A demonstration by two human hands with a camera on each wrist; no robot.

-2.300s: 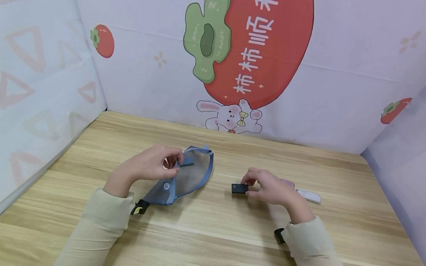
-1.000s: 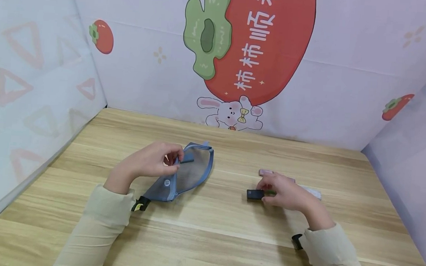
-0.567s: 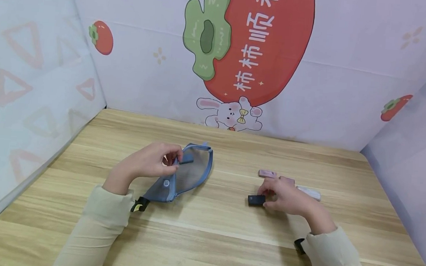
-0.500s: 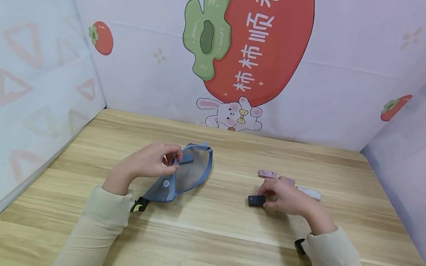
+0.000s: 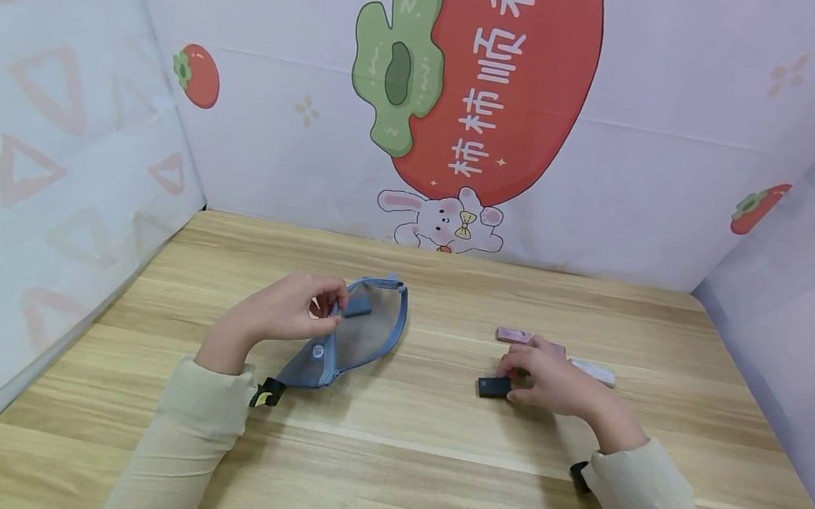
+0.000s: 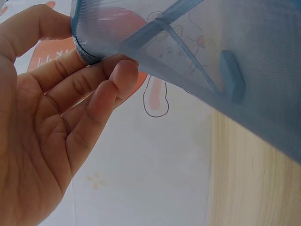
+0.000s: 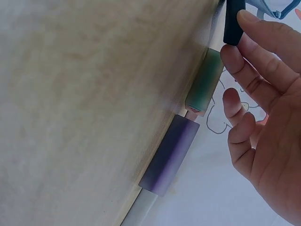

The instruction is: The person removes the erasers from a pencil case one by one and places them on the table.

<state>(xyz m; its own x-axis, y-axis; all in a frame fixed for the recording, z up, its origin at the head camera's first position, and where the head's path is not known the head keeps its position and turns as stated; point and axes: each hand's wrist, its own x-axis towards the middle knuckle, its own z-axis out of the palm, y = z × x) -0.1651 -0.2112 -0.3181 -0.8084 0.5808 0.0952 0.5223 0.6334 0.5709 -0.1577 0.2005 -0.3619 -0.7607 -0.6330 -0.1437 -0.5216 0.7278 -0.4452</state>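
Observation:
My left hand (image 5: 293, 310) pinches the zip edge of a blue mesh pouch (image 5: 366, 342), which stands with its mouth spread. A small dark block (image 6: 231, 75) shows through the mesh, inside the pouch. On the right, my right hand (image 5: 548, 380) pinches the end of a small black rectangular block (image 5: 493, 387) between thumb and fingers, low over the table. In the right wrist view, a green block (image 7: 205, 84) and a purple block (image 7: 169, 154) lie just beyond the curled fingers; the hand hides the green one in the head view.
A pink block (image 5: 513, 335) lies behind the right hand, and a whitish block (image 5: 594, 372) to its right. The wooden table (image 5: 393, 458) meets a printed backdrop (image 5: 259, 149) along its back and sides. Black straps (image 5: 268, 392) show at the sleeve cuffs.
My right hand has moved right and nearer with the black block, bringing the pink block into sight. The left hand has kept its grip on the pouch in the same place.

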